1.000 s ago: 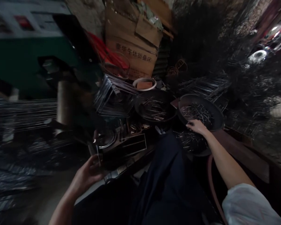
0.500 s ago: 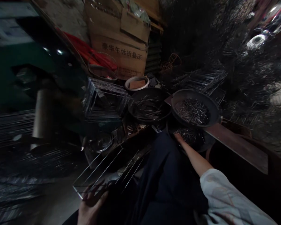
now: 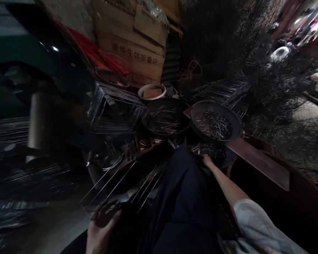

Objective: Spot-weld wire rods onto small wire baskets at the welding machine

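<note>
At the lower left my left hand [image 3: 102,225] is closed round the near end of a thin wire frame [image 3: 116,183], which has several long parallel rods. My right hand [image 3: 207,161] reaches to the near rim of a dark lower pan [image 3: 229,160] that holds short metal pieces [image 3: 210,151]. Its fingers are dim and small, so what they hold, if anything, is unclear. Just above it, a round pan [image 3: 240,130] with many short wire pieces [image 3: 214,124] rests on a flat metal bar [image 3: 262,164].
A dark pan with wires [image 3: 164,118] stands in the middle, behind my knee [image 3: 184,176]. Stacked wire frames [image 3: 111,106] are to its left. Farther back are a white-rimmed bowl [image 3: 151,92] and a cardboard box [image 3: 132,49]. A metal cylinder [image 3: 39,121] stands left.
My right hand has moved slightly right and down at the lower pan, with more of it showing. My left hand keeps the wire frame. The whole view has shifted a little.
</note>
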{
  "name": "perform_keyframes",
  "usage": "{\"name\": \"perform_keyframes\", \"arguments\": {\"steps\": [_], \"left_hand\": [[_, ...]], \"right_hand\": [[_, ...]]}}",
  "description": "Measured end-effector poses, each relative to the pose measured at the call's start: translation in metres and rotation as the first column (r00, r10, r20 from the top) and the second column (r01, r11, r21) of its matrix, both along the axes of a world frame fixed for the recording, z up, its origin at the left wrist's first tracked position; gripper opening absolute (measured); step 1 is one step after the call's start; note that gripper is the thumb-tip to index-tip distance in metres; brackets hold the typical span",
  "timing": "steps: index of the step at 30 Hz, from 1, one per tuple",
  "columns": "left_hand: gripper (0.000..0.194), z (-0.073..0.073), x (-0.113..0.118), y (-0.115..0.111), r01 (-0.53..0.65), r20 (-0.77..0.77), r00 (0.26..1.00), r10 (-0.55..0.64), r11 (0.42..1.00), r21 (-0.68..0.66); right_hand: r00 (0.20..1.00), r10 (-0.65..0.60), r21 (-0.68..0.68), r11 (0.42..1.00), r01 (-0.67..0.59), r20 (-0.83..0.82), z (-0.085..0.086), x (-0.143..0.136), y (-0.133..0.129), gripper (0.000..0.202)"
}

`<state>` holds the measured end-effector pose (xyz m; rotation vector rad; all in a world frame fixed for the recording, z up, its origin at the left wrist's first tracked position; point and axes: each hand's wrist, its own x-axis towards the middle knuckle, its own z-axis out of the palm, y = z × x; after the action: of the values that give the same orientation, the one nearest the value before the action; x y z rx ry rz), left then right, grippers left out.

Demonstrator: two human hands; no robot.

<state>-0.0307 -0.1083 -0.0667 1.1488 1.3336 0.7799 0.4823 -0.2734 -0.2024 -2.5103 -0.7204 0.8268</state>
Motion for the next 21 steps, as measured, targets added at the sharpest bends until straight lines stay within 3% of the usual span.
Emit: {"name": "perform_keyframes", "arguments": {"steps": [8,14,18,21], "left_hand": [[0.074,-0.004,-0.013,0.003,-0.015,-0.006,1.0,0.015,1.0,0.005],[0.074,-0.005,-0.012,0.013,-0.043,-0.001,0.999,0.043,0.997,0.066],[0.077,-0.002,-0.008,0.02,0.006,0.036,0.999,-0.008,0.999,0.05],[0.076,0.001,-0.005,0.025,0.039,0.057,0.997,-0.045,0.994,0.1]], "right_hand": [[0.998,0.036,-0.003,0.999,-0.036,0.051,0.004,0.005,-0.003,0.029],[0.99,0.102,-0.037,0.994,-0.099,0.095,0.028,0.014,-0.015,0.029],[0.971,0.216,-0.074,0.975,-0.209,0.1,0.05,0.023,-0.02,0.018],[0.947,0.312,-0.054,0.95,-0.309,0.073,0.053,0.022,-0.01,0.021]]}}
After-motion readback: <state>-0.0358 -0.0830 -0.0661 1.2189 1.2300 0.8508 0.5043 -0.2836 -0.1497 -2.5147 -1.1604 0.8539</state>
